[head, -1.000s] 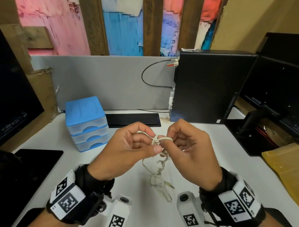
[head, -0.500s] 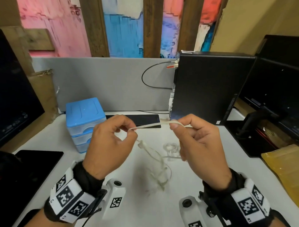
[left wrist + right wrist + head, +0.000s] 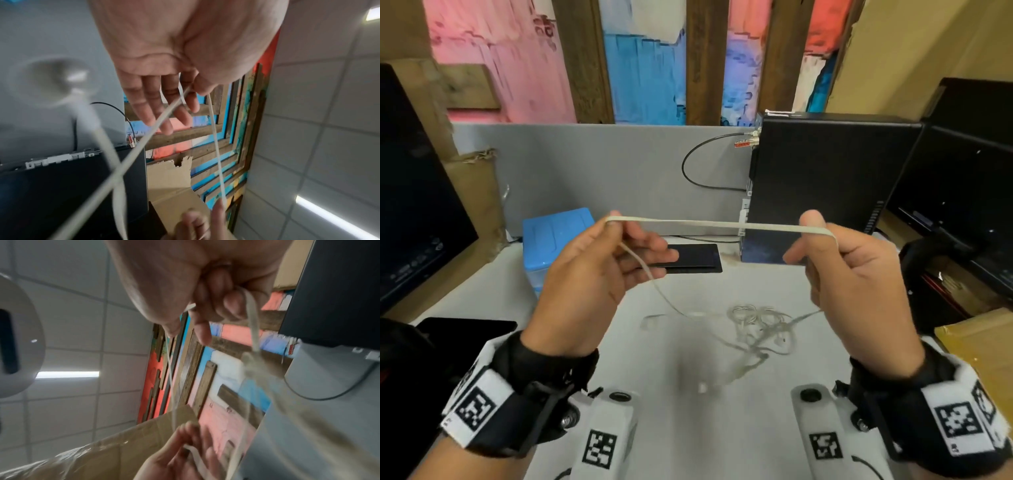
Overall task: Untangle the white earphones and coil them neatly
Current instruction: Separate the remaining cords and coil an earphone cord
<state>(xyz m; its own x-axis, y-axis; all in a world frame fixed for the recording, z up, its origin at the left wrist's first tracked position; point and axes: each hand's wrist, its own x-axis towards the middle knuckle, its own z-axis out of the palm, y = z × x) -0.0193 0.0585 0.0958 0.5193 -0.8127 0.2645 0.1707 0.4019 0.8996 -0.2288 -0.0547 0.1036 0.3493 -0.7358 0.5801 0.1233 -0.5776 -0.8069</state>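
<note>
A stretch of the white earphone cable (image 3: 709, 224) runs taut between my two raised hands above the white desk (image 3: 688, 404). My left hand (image 3: 599, 270) pinches one end between thumb and forefinger, with its other fingers spread loosely (image 3: 156, 104). My right hand (image 3: 849, 270) grips the other end with curled fingers (image 3: 230, 305). From both hands the cable drops to a tangled bunch (image 3: 760, 325) hanging blurred low over the desk. A blurred earbud (image 3: 53, 81) swings close to the left wrist camera.
A blue drawer box (image 3: 551, 246) stands behind my left hand, next to a flat black device (image 3: 698, 258). A black computer case (image 3: 825, 185) stands at the back right, monitors (image 3: 410, 212) on both sides. A dark tablet (image 3: 458, 329) lies front left and a brown envelope (image 3: 983, 349) front right.
My hands have moved apart and risen, drawing the cable between them out into a long taut line. The tangled bunch below has shifted to the right and swings.
</note>
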